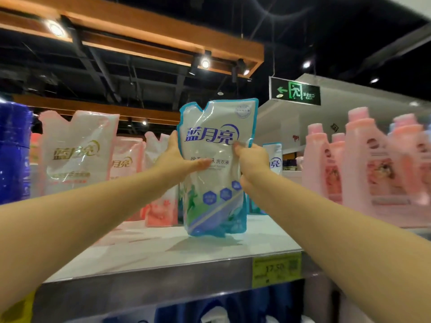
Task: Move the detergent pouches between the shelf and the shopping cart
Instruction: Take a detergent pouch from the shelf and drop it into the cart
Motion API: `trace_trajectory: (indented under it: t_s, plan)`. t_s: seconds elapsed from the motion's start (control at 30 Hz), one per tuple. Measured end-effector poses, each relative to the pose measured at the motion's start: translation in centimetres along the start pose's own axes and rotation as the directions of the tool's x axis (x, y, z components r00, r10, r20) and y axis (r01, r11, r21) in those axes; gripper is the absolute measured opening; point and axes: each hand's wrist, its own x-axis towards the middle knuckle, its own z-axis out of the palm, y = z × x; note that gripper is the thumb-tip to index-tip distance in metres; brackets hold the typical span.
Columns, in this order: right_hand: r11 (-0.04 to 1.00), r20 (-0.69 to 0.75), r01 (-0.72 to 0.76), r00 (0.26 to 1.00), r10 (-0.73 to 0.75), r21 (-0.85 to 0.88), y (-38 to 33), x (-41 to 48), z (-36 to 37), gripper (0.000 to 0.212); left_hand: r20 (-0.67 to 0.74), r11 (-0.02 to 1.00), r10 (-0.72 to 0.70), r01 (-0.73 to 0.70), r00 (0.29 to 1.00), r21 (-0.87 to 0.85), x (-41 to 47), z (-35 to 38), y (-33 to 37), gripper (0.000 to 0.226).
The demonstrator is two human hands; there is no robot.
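**Forearms up, one blue pouch held at the shelf**

Forearms fill the lower corners of the head view, both reaching up to the shelf (pixel 163 250). The left hand (pixel 179 159) grips the blue pouch (pixel 217 183) at its left edge, thumb laid across the front and fingers behind it. The right hand (pixel 251 164) is clamped on the right edge with curled fingers. The pouch stands upright near the shelf's front, ahead of the pink pouches (pixel 77 150) and a second blue pouch (pixel 275 157).

As for progress, this looks like one transfer midway – whether the pouch is being set down or lifted off, the picture alone cannot say. Several pouches stand on the shelf, so more work probably remains.

The shopping cart is out of view, so its load is unknown. Whether the pouch's base touches the shelf or hangs just above it is hard to tell. The pink bottles (pixel 373 164) at right are blurred, and the price tag (pixel 276 269) is only partly legible.
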Motion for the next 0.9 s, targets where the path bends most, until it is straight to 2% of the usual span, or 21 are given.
trace_trajectory:
  t_s: [0.13, 0.33, 0.43, 0.5, 0.7, 0.83, 0.9]
  plan:
    - [0.995, -0.010, 0.086, 0.996, -0.086, 0.040, -3.3, -0.4, -4.1, 0.018, -0.007, 0.990, 0.102, -0.102, 0.995, -0.096, -0.3, 2.7, 3.5, 0.103]
    - [0.976, -0.142, 0.213, 0.969, -0.205, 0.047, -9.1, -1.0, -13.4, 0.012, -0.038, 0.930, 0.322, -0.324, 0.946, -0.173, -0.9, 10.7, 10.2, 0.090]
    - [0.956, -0.217, 0.279, 0.931, -0.293, -0.092, -11.3, -1.7, -19.8, 0.007, -0.048, 0.902, 0.361, -0.362, 0.931, -0.237, -3.0, 16.7, 13.2, 0.089]
    - [0.936, -0.255, 0.295, 0.906, -0.337, -0.190, -12.6, -2.4, -24.8, 0.012, -0.032, 0.882, 0.384, -0.377, 0.923, -0.283, -4.8, 21.2, 15.0, 0.084]
    - [0.922, -0.279, 0.295, 0.890, -0.361, -0.251, -16.2, -6.3, -41.9, 0.008, 0.069, 0.807, 0.392, -0.307, 0.917, -0.505, -10.9, 36.6, 20.6, 0.091]
    - [0.934, -0.356, 0.200, 0.884, -0.302, -0.296, -17.1, -8.9, -52.3, 0.012, 0.168, 0.798, 0.332, -0.181, 0.928, -0.575, -15.4, 46.9, 22.7, 0.096]
    - [0.929, -0.438, 0.153, 0.848, -0.299, -0.336, -16.8, -10.2, -58.3, 0.016, 0.263, 0.802, 0.338, -0.130, 0.903, -0.583, -18.2, 53.2, 23.7, 0.093]
